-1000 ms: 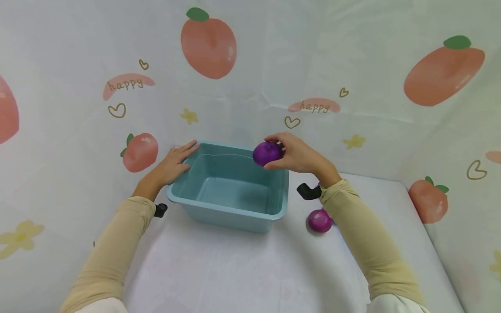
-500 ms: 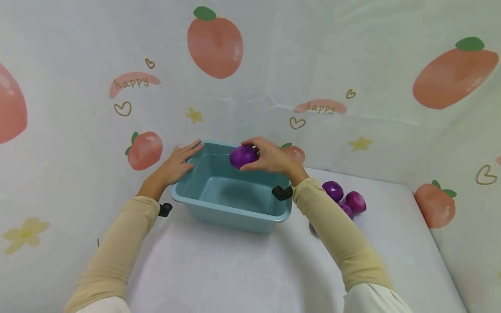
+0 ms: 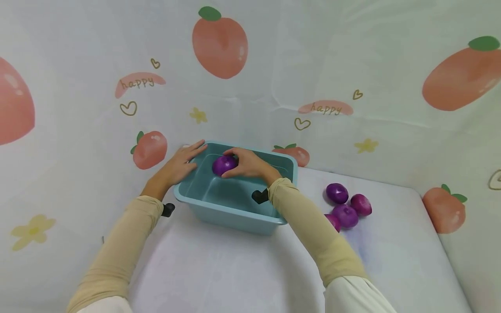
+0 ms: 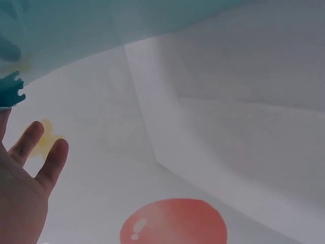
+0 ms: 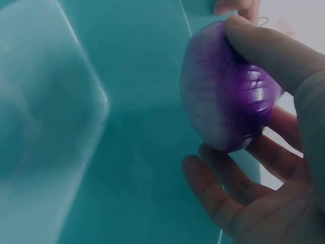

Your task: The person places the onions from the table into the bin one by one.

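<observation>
A light blue plastic tub stands near the back of the table. My right hand is inside it, low toward the left end, holding a purple onion between thumb and fingers. In the right wrist view the thumb presses the top of the onion, and two lower fingers extend past it. My left hand rests on the tub's left rim, fingers spread. Outside the tub wall, two of its fingers stick out straight in the left wrist view.
Several more purple onions lie together on the white table right of the tub, one partly behind the right sleeve. A white cloth backdrop printed with peaches rises close behind the tub. A black camera mount sits on the right wrist.
My right hand has carried the onion left and down from the tub's right back corner into its left part. The view has shifted slightly. My left hand has stayed on the rim.
</observation>
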A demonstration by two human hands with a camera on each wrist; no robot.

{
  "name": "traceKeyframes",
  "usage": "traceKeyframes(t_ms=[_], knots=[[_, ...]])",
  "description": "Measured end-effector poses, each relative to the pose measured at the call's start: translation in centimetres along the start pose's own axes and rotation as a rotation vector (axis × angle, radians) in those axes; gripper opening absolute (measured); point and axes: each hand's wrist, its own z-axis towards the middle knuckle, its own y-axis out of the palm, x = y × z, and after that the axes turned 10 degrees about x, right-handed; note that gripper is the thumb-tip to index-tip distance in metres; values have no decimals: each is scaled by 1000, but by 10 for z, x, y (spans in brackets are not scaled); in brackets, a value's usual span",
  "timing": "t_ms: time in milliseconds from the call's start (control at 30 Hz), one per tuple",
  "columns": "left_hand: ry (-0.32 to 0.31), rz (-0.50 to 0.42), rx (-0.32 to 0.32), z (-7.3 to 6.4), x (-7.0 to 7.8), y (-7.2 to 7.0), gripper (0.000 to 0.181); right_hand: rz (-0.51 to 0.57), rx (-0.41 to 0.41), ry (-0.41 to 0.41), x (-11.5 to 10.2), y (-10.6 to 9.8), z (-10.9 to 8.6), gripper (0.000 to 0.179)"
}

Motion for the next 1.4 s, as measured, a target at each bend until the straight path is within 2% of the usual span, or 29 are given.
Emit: traceKeyframes(t_ms=[200,367,433,600,733,867,1000,1400], knots=[[17,-8,5,2,3,0,66,-30,-76,53,-13,9,12,78],[31,-20,2,3,6,0,66,-41,-131,54,-18,19,20,78],[36,-23,4,3,7,0,66,-60,-151,54,-16,24,21,78],[20,-29,12,1,7,0,66,-67,-212,110,-4,36,18,78],[-7,-35,15,-2,6,2,66,-21,-277,150,4,46,17,79],[-1,-39,19,0,7,3,66,-1,-346,169,10,53,15,81],[11,-37,20,2,7,3,67,4,-380,179,11,56,15,82],[-29,-40,32,-4,2,2,66,41,-458,206,8,63,18,87]])
